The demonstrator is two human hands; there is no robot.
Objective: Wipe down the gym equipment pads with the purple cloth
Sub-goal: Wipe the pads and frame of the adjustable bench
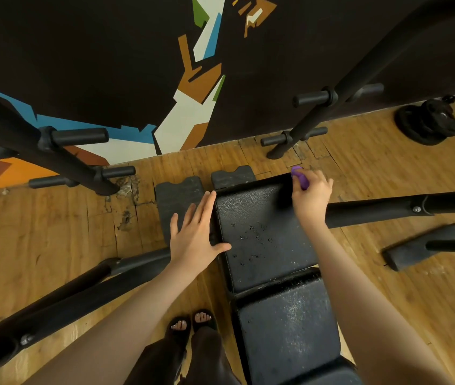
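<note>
A black padded bench runs from the bottom middle up the frame. Its far pad [259, 234] has small worn specks; the near pad [287, 329] looks dusty. My right hand [311, 194] grips a bunched purple cloth [300, 176] at the far right corner of the far pad. Only a small part of the cloth shows above my fingers. My left hand [195, 232] lies flat with straight fingers along the pad's left edge, thumb on the pad.
Black rack uprights with pegs stand at left [54, 151] and right [318, 118] against a painted wall. Frame bars [387, 212] cross the wooden floor on both sides. Weight plates [429, 123] lie at far right. Two rubber footplates [179, 195] sit beyond the bench. My sandalled feet [190, 323] stand left of it.
</note>
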